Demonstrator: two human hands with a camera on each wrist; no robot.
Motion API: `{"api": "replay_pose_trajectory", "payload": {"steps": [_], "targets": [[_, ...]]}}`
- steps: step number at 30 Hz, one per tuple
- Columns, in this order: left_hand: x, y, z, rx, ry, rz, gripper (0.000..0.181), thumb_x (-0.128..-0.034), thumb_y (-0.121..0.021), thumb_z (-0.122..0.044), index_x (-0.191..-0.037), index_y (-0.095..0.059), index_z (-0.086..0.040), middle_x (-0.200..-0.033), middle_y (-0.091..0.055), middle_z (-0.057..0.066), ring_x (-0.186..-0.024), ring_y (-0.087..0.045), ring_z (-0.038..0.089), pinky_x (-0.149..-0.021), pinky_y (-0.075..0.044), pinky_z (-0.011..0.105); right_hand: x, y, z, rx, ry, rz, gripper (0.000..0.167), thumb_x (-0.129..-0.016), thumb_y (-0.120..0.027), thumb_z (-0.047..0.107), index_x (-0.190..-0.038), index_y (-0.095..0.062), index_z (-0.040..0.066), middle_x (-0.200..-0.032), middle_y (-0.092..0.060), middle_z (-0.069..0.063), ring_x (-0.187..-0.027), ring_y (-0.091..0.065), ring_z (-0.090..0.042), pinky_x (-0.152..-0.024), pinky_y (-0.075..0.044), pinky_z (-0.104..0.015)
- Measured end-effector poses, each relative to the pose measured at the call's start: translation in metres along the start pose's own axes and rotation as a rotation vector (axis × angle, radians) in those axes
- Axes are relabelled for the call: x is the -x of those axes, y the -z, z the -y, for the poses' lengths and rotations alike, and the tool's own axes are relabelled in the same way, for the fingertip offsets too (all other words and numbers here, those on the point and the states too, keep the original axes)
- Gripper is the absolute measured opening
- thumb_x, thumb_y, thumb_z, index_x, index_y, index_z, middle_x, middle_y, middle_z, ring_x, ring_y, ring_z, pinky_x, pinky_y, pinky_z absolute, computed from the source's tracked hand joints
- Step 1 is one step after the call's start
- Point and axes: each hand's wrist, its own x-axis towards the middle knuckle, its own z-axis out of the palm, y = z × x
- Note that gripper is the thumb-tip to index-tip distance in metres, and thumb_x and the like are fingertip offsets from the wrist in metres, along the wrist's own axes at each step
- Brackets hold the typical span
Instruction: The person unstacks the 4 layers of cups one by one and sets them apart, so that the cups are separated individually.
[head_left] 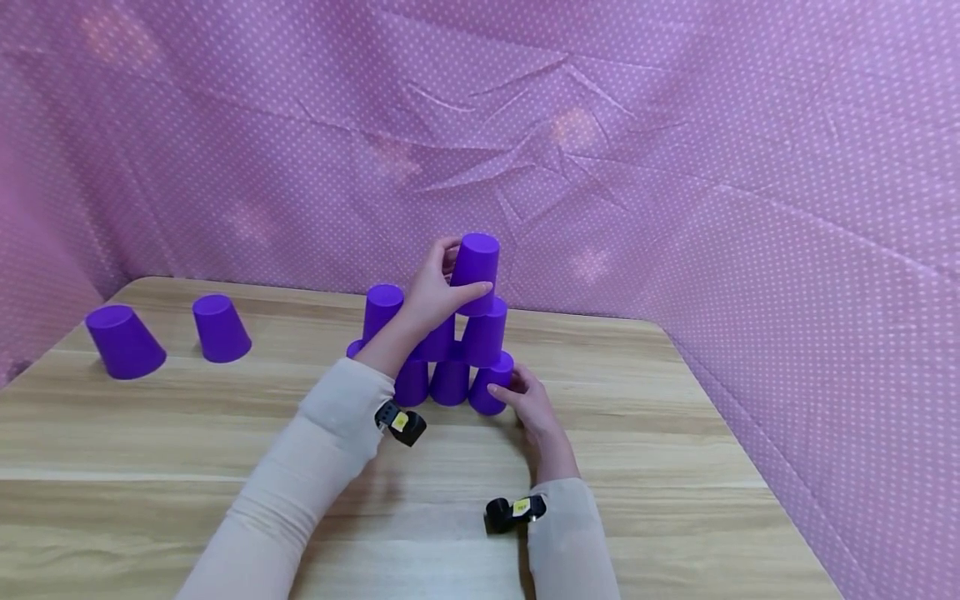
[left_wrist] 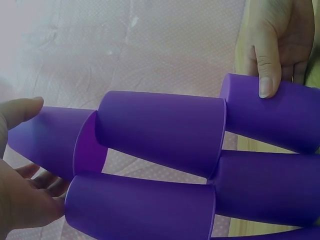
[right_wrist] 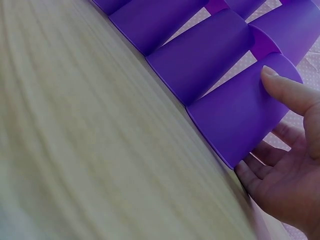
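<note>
Upside-down purple cups are stacked in tiers on the table. My left hand (head_left: 429,298) grips a top cup (head_left: 477,262) between thumb and fingers, its open rim down, at the right end of the stack. In the left wrist view this cup (left_wrist: 47,137) meets two second-tier cups, one of them the right-end cup (left_wrist: 160,132). Low on the right, my right hand (head_left: 534,408) holds the bottom-row end cup (head_left: 489,390), thumb on the near side and fingers around the far side. That cup (right_wrist: 245,107) stands on the table. My left forearm hides part of the stack's left side.
Two more upside-down purple cups stand apart on the left, an outer cup (head_left: 126,343) and an inner cup (head_left: 222,330). A second-tier cup (head_left: 382,308) stands at the stack's left. Pink dotted cloth (head_left: 480,125) hangs behind the wooden table (head_left: 637,467).
</note>
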Motion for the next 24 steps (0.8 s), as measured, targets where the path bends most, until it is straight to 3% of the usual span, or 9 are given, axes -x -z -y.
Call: {"api": "replay_pose_trajectory", "payload": {"steps": [12,24], "targets": [[-0.001,0.000,0.001,-0.014,0.009,0.014,0.062,-0.0726,-0.069,-0.016,-0.125,-0.036,-0.006,-0.112,-0.049,0.012,-0.100,-0.047,0.024,-0.083,-0.041,0.034,-0.001,0.001,-0.001,0.015,0.017,0.018,0.047,-0.074,-0.066,0.008,-0.117,-0.049,0.002,-0.103,-0.054,-0.013,-0.097,-0.049,-0.023,-0.089,-0.035,-0.036],[0.006,0.014,-0.015,0.043,-0.032,0.012,0.063,-0.0728,-0.069,-0.014,-0.125,-0.034,-0.004,-0.113,-0.047,0.013,-0.100,-0.047,0.025,-0.082,-0.041,0.035,-0.001,0.001,0.002,0.023,-0.002,0.017,0.046,-0.074,-0.066,0.008,-0.117,-0.049,0.002,-0.104,-0.054,-0.012,-0.098,-0.048,-0.024,-0.090,-0.034,-0.038]]}}
